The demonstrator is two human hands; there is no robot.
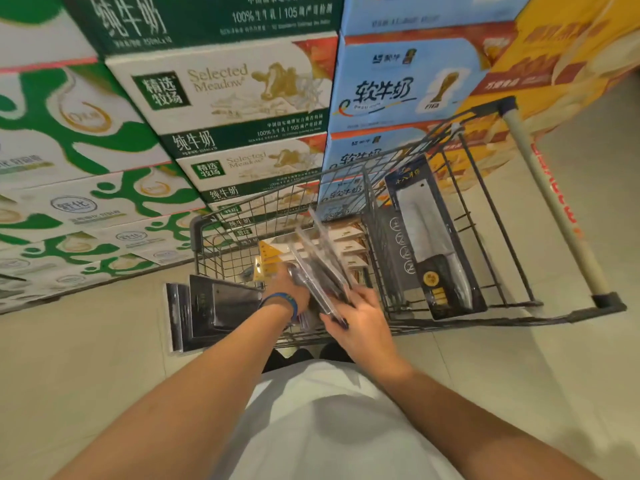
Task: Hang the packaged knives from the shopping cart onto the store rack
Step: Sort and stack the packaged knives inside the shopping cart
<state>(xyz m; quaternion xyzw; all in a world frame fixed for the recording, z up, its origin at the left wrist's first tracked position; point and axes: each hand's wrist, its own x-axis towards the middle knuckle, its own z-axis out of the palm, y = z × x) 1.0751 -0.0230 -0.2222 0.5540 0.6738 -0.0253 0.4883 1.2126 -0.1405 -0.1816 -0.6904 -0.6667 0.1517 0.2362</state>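
Above the cart (277, 199), right-hand fingers (367, 296) grip tilted knife packages (322, 271).

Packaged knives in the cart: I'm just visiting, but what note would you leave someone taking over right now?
Right hand grips a stack of packaged knives over the shopping cart. Left hand is against the same stack, fingers hidden. A large packaged cleaver stands in the cart's seat section; more packs lie in the basket. No rack in view, none seen hung. Left: carry them over, hang all.

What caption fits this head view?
Left hand and right hand grip packaged knives in the shopping cart beside milk boxes.
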